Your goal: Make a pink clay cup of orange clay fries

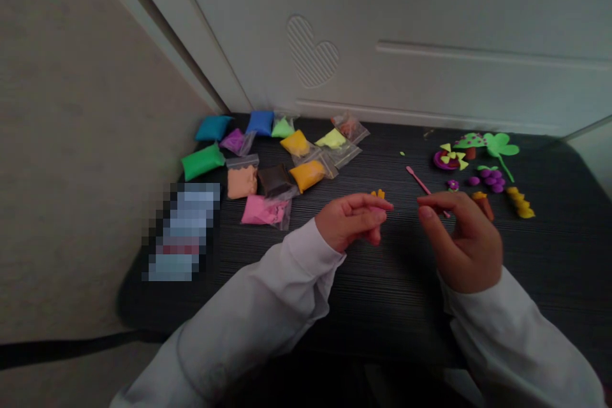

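Note:
My left hand (354, 220) is closed, thumb against fingers, around a small clay piece that is mostly hidden. A bit of pink shows between the fingertips, and a pronged orange-yellow bit (378, 194) sticks up just behind them. My right hand (461, 239) is held a short way to the right, thumb and index finger bent together in a pinch. Whatever lies between those tips is too small to make out. Beyond the right fingers a pink modelling tool (418, 180) lies slantwise on the dark table (377, 306), partly covered by the hand.
Bags of coloured clay, including green (203, 162), black (275, 180) and pink (258, 210), lie at left. Finished clay figures stand at right: purple grapes (492, 179), a green clover (500, 145) and a yellow twisted piece (520, 203). A blurred-out phone-like object (186, 229) rests at the left edge. A white panel (430, 89) rises behind.

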`<state>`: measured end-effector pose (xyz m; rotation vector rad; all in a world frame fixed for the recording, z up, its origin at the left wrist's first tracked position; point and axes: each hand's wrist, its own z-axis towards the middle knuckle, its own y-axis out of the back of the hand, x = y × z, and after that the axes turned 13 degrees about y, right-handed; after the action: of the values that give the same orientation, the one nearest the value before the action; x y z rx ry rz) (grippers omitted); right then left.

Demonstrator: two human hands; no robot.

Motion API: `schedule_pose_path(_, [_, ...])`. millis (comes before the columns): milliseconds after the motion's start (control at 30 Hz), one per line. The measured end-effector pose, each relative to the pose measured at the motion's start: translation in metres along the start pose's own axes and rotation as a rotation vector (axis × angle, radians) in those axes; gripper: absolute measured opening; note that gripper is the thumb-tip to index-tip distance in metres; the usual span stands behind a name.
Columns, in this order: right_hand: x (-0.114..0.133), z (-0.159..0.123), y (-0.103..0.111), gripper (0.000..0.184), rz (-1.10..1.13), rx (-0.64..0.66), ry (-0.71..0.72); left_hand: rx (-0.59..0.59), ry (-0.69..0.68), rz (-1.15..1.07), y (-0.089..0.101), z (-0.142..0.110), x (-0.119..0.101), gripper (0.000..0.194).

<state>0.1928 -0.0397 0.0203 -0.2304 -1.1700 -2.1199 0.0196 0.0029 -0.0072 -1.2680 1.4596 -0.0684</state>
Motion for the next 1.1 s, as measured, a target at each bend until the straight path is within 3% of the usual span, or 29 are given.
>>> schedule_pose_path(133, [0.005,-0.004,-0.003,0.019,0.123,-0.002,0.106,-0.032,-0.012,-0.094,0.001,0.001,-0.002,0.027])
schedule_pose_path(300, [0.011,-0.006,-0.008,0.029,0.124,0.039,0.222,-0.095,-0.038,-0.094,-0.002,0.002,0.001,0.031])
schedule_pose_path(467, [0.011,-0.007,-0.014,0.028,0.077,0.031,0.216,-0.156,-0.077,-0.014,-0.004,0.002,0.005,0.034])
schedule_pose_path(667, [0.006,-0.006,-0.017,0.015,0.069,0.028,0.173,-0.217,-0.107,0.18,-0.009,-0.003,0.007,0.039])
schedule_pose_path(800, [0.003,-0.006,-0.019,0.015,-0.006,0.016,0.19,-0.18,-0.136,0.115,-0.013,-0.005,0.008,0.045])
schedule_pose_path(1000, [-0.002,-0.007,-0.019,0.02,-0.077,0.005,0.266,-0.058,0.015,-0.193,-0.017,-0.008,0.0,0.056])
schedule_pose_path(1100, [-0.004,-0.007,-0.018,0.018,-0.065,-0.017,0.263,-0.092,-0.026,-0.167,-0.016,-0.007,-0.001,0.05])
